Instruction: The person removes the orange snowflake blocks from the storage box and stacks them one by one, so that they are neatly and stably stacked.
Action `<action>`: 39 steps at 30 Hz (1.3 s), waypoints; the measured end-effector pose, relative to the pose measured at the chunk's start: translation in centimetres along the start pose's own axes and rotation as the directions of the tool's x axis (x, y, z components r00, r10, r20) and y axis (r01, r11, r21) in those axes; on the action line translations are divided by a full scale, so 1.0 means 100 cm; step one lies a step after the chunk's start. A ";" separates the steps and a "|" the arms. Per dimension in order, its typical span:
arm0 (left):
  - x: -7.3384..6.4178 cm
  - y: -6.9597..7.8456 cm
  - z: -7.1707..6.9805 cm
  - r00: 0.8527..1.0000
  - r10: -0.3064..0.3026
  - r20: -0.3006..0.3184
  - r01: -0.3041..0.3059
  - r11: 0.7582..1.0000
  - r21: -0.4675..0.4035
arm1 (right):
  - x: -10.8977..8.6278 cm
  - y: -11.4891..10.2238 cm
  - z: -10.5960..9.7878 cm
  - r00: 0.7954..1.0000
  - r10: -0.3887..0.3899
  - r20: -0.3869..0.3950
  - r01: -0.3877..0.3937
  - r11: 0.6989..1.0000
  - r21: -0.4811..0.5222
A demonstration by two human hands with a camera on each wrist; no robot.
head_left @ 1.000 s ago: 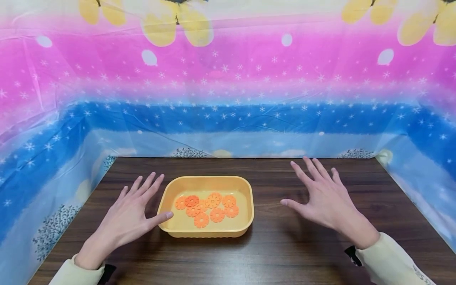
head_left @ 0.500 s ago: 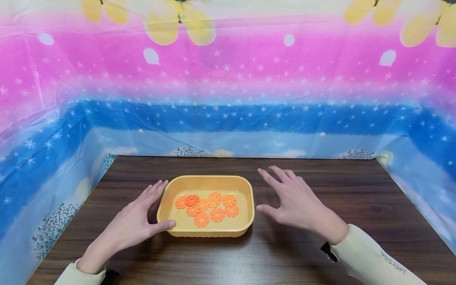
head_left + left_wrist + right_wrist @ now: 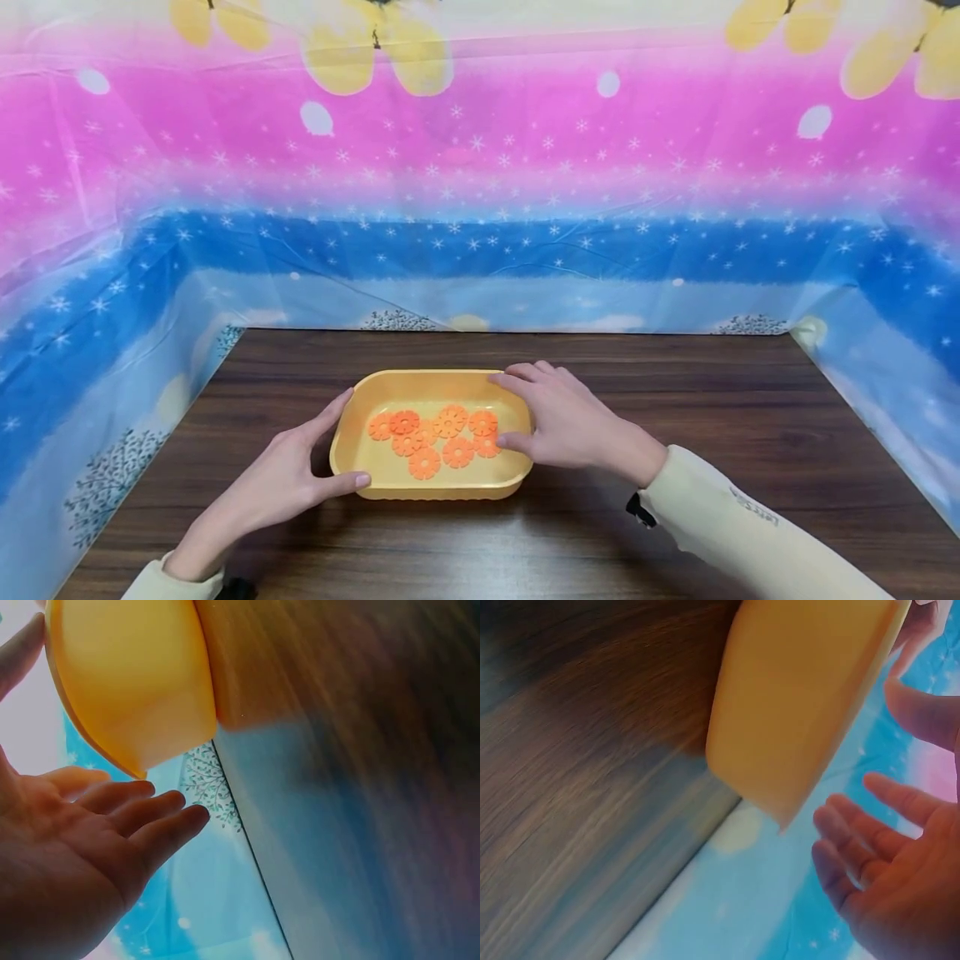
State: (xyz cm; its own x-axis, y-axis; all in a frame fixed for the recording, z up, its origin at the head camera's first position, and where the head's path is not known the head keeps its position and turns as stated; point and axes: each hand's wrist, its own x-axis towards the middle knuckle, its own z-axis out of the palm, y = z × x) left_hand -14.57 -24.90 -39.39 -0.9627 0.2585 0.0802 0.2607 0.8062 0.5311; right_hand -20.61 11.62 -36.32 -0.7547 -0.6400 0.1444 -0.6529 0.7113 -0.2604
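Observation:
A yellow plastic basin (image 3: 442,493) stands upright on the table, with several orange flower-shaped discs (image 3: 424,462) lying flat inside it. My left hand (image 3: 281,475) is at the basin's left end, thumb at the front rim and forefinger by the back left corner. In the left wrist view, the fingers (image 3: 169,840) of that hand stretch beside the basin wall (image 3: 135,682). My right hand (image 3: 573,417) is at the right end, its thumb and forefinger over the rim. The right wrist view shows the other fingers (image 3: 855,840) loosely bent, apart from the basin wall (image 3: 795,697).
The dark wood-grain table (image 3: 675,400) extends around the basin. A pink and blue printed cloth (image 3: 480,250) hangs along the table's back edge and both sides.
My right hand has moved left from the open table to the basin's right rim. My left hand has come closer around the left end. The basin and discs have stayed put.

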 end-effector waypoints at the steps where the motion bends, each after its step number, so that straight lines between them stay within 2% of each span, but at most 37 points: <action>1: 0.000 0.000 0.000 1.000 -0.005 0.003 0.005 1.000 -0.003 | 0.004 -0.001 0.001 1.000 -0.014 0.014 0.014 1.000 0.020; 5: 0.000 -0.001 0.000 1.000 -0.004 0.005 0.004 1.000 -0.008 | 0.017 -0.003 0.006 0.996 -0.056 0.065 0.049 0.993 0.104; 12: 0.000 -0.005 -0.001 1.000 0.019 0.016 -0.018 0.998 -0.053 | 0.031 -0.007 0.012 0.987 -0.065 0.149 0.035 0.979 0.200; 18: 0.000 -0.009 0.000 0.999 0.033 0.038 -0.028 0.992 -0.122 | 0.044 -0.009 0.015 0.974 -0.103 0.199 0.033 0.944 0.328; 25: 0.000 -0.011 0.000 0.997 0.029 0.071 -0.015 0.981 -0.196 | 0.053 -0.007 0.022 0.964 -0.128 0.234 0.023 0.913 0.406; 30: 0.001 -0.011 0.000 0.996 0.028 0.083 -0.009 0.974 -0.225 | 0.058 -0.006 0.029 0.959 -0.131 0.251 0.014 0.907 0.421; 39: 0.002 -0.010 -0.003 0.994 0.017 0.107 0.012 0.965 -0.260 | 0.068 -0.007 0.037 0.949 -0.165 0.270 0.059 0.931 0.361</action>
State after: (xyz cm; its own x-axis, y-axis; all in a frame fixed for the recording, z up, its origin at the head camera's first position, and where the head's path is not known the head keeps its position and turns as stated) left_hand -14.99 -25.78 -39.65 -0.9450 0.3271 -0.0014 0.2215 0.6429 0.7333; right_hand -25.01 5.70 -38.74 -0.5912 -0.8028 -0.0781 -0.6290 0.5195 -0.5784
